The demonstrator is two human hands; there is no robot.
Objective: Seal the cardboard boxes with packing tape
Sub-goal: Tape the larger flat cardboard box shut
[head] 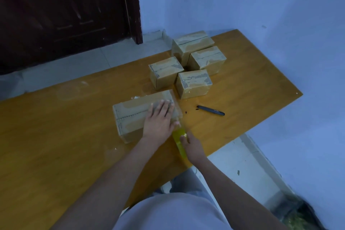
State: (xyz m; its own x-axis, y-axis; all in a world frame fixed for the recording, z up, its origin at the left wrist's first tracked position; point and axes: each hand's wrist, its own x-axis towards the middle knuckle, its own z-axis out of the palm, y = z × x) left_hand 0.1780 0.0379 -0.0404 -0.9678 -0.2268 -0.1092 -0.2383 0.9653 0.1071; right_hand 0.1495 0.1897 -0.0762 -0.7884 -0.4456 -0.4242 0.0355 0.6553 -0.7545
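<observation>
Head view: my left hand (158,117) flattens tape on the box (134,115), my right hand (192,147) gripping what looks like the tape roll (179,138); cutting comes next.

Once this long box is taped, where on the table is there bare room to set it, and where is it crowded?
Bare wood runs left of the long box to the table edge, and on the near side beside the left forearm. The far right is crowded: four small boxes cluster there, a dark pen lies beside them, and the tape roll, held by the right hand, fills the near right edge.
</observation>
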